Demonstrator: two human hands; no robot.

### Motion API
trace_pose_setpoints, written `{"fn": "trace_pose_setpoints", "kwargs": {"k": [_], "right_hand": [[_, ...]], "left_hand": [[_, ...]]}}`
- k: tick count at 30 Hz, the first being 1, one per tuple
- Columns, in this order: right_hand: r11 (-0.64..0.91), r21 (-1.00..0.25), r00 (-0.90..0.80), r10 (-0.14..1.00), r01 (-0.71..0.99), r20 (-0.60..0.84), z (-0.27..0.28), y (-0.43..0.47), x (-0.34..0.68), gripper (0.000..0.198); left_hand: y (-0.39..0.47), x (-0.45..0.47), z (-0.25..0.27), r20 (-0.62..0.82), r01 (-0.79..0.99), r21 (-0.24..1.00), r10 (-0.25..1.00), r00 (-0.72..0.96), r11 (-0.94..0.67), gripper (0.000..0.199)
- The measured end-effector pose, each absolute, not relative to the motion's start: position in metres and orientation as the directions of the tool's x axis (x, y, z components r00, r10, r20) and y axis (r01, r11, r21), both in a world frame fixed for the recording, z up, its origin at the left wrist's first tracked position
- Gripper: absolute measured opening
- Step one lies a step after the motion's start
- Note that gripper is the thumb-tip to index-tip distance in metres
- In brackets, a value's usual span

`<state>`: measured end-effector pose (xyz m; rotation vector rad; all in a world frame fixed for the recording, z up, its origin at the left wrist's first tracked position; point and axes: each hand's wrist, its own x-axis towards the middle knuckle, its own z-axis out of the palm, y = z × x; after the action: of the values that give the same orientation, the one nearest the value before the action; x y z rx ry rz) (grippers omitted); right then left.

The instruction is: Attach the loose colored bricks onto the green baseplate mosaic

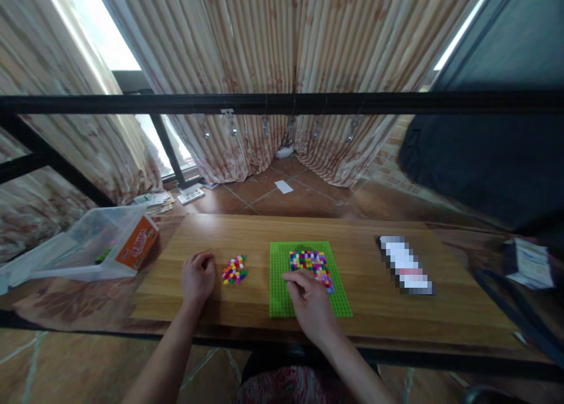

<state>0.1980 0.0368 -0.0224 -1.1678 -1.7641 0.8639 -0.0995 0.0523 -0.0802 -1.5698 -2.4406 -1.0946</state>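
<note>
A green studded baseplate (279, 304) lies on the wooden table (211, 234), with a block of many-coloured small bricks (308, 257) set on it. My right hand (312, 304) is over the plate, covering the lower left of the coloured block. Its thumb and forefinger are pinched together at the block's left edge; whatever they hold is too small to make out. Loose coloured bricks (235, 270) lie in a small heap left of the plate. Just left of that heap, my left hand (198, 276) rests on the table with its fingers curled in, and nothing shows in it.
A phone-like slab with a blurred-out screen (406, 266) lies at the right of the table. On the left stands a clear plastic bin (94, 239) with an orange label. A black metal bar (282, 103) crosses beyond the table, in front of curtains (247, 46).
</note>
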Motion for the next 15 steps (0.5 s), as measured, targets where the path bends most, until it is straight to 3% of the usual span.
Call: {"fn": "trace_pose_setpoints", "kwargs": {"k": [8,15], "right_hand": [[0.080,-0.858,0.102,0.983,0.507,0.152,-0.026,0.080,0.264,0.027],[0.097,-0.765,0.079,0.979,0.637,0.190,-0.027,0.107,0.263,0.019]], "left_hand": [[0.054,-0.101,-0.079,0.372,0.813,0.522,0.789,-0.489,0.258,0.027],[0.054,-0.101,-0.077,0.360,0.808,0.520,0.787,-0.501,0.276,0.027]]}}
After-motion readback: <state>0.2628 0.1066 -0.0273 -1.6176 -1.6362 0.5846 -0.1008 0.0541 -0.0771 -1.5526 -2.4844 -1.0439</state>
